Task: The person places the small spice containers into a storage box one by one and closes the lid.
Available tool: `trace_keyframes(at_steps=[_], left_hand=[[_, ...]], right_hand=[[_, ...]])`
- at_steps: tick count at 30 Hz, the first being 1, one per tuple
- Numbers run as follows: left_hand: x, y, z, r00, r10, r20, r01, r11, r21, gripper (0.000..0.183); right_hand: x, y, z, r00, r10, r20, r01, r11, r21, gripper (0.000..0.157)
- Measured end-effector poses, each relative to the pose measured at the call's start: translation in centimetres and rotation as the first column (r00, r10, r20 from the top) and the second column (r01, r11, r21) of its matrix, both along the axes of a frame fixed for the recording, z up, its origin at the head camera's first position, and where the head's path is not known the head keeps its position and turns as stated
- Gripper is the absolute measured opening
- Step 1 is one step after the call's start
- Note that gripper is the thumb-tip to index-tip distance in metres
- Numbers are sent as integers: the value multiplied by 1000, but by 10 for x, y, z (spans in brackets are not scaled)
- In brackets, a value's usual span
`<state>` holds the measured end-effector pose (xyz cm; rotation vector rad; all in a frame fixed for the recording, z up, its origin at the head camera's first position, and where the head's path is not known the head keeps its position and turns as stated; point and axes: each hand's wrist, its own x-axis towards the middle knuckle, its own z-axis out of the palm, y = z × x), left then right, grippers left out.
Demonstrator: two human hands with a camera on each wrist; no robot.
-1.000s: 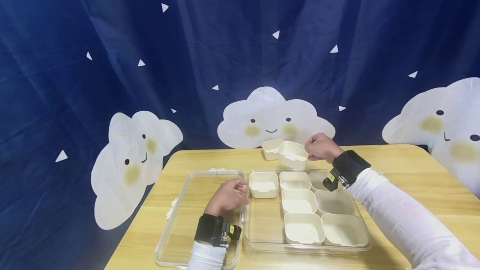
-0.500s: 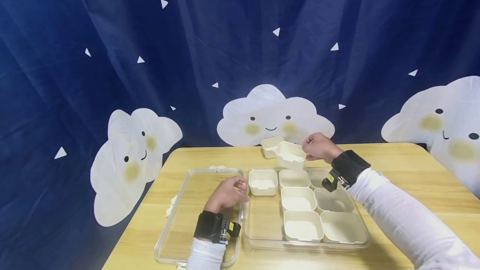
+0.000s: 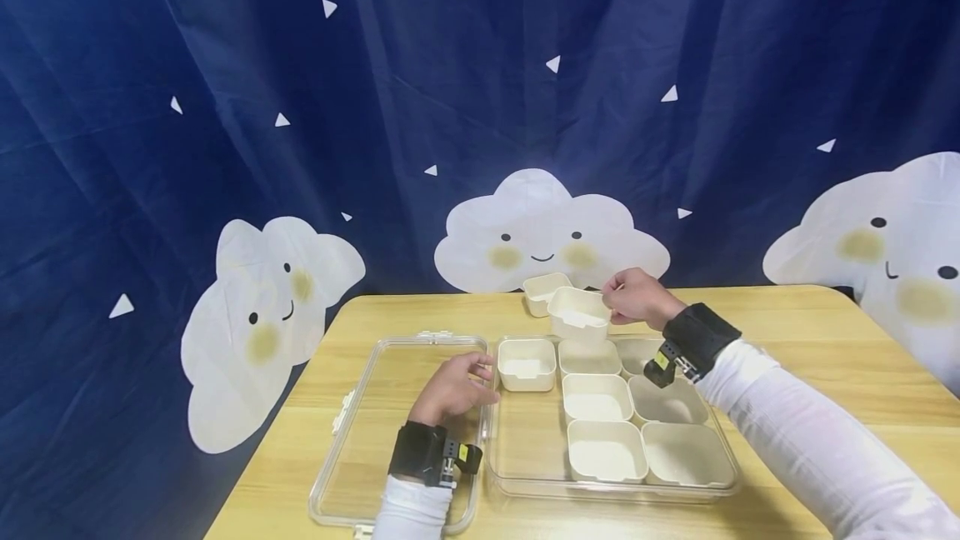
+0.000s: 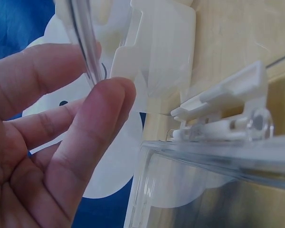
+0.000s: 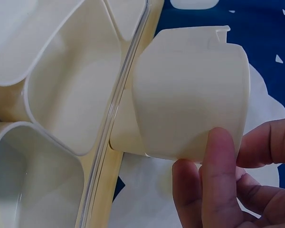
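My right hand (image 3: 639,297) pinches the right side wall of a small cream bin (image 3: 579,315), held up over the back edge of a clear box (image 3: 525,465). In the right wrist view, the thumb and fingertips (image 5: 220,147) lie against the bin's wall. A second loose cream bin (image 3: 546,293) is behind it. Inside the clear box are several more cream bins, including one at the back left (image 3: 527,363). My left hand (image 3: 453,388) is at the box's left edge, its fingers relaxed and apart; in the left wrist view, they touch the clear rim (image 4: 83,40).
A clear lid (image 3: 390,432) with white latches lies flat to the left of the box, on a light wooden table (image 3: 810,373). White hinge parts (image 4: 223,104) show in the left wrist view. Behind the table hangs a navy curtain (image 3: 480,90) with white clouds.
The bin in my right hand has shifted slightly left and now sits more level. The whole head view has moved a little. My left hand stays where it was.
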<state>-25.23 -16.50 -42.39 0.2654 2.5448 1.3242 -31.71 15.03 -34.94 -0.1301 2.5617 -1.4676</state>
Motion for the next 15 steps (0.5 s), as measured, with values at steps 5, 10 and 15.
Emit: trace_keyframes(at_steps=[5, 10, 15], left_hand=[[0, 0, 0, 1000, 4, 2, -4, 1000, -4, 55], [0, 1, 0, 1000, 8, 4, -8, 1000, -9, 55], [1, 1, 1, 1000, 7, 6, -7, 1000, -1, 55]], right_hand=[[1, -2, 0, 1000, 3, -1, -3, 1000, 4, 22], [1, -2, -2, 1000, 11, 4, -11, 1000, -1, 21], [2, -3, -2, 1000, 25, 4, -25, 1000, 0, 21]])
